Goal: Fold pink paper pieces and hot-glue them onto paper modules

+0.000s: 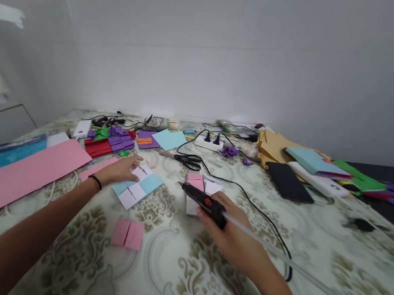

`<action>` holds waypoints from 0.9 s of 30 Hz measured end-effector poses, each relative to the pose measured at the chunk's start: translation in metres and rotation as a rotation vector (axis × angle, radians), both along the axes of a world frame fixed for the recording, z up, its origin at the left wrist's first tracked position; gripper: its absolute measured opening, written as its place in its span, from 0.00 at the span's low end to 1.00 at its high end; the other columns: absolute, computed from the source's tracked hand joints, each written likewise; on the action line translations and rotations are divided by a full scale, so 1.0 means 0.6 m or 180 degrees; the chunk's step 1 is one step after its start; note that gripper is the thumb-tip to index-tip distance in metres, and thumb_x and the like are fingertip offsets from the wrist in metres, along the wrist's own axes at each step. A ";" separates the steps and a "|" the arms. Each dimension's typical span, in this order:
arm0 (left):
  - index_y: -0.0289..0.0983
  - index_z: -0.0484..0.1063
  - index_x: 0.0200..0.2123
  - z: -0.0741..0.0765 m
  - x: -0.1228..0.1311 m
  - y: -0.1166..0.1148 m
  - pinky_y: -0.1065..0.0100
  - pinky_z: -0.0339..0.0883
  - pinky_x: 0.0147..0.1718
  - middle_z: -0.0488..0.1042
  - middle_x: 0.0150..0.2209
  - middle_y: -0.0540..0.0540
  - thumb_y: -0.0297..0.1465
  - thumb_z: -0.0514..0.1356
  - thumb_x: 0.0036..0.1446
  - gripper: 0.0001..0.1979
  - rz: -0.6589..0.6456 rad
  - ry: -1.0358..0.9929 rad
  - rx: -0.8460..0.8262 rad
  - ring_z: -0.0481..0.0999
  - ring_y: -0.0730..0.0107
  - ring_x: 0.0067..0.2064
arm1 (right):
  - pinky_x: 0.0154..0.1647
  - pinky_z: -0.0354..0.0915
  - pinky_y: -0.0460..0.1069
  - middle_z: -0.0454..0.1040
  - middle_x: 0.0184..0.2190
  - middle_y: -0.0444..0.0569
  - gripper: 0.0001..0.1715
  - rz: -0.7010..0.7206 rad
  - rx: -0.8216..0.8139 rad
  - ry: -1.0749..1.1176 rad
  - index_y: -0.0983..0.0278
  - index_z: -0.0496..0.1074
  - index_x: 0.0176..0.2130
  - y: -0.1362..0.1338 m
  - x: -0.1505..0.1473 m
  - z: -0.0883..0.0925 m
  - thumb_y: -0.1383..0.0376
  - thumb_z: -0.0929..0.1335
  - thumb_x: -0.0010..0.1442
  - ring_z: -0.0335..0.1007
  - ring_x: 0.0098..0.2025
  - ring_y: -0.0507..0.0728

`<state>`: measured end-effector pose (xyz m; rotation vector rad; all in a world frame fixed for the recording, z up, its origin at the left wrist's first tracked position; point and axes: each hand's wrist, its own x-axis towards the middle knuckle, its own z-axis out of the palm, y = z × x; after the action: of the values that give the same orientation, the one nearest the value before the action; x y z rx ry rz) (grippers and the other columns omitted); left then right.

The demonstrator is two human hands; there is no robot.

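Blue card (pixel 152 185) flat on the patterned surface (pixel 154 282), left of centre, with two white folded squares (pixel 130 197) already at opposite corners and the other two quarters bare, so apparently half covered. At its far-left edge, left hand (pixel 121 170) with thumb and fingers apart; contact hard to tell. Nearer, a pink folded square (pixel 121 233), loose and not yet on any card. To the right, right hand (pixel 231 225) closed around a black glue gun (pixel 206 203), nozzle leftward, over a second card (pixel 191 212) with pink and white pieces, seemingly further along but partly hidden. Beyond, black scissors (pixel 187 160) and white power strip (pixel 205 143); farther right, black phone (pixel 289 182); farther left, large pink sheet (pixel 37 167).
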<state>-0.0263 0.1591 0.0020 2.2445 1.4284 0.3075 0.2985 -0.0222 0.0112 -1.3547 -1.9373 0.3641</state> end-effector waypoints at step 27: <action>0.35 0.71 0.59 0.094 0.011 -0.231 0.61 0.73 0.46 0.80 0.53 0.39 0.42 0.65 0.62 0.26 0.0533 -0.2264 -0.0567 0.79 0.50 0.52 | 0.31 0.60 0.50 0.71 0.30 0.45 0.16 0.0320 -0.0680 0.0387 0.59 0.65 0.33 -0.041 -0.024 0.013 0.53 0.66 0.69 0.69 0.32 0.58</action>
<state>-0.0197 0.0204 0.0586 1.6215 1.1825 0.8899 0.2839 -0.0465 0.0188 -1.3369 -1.9113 0.7035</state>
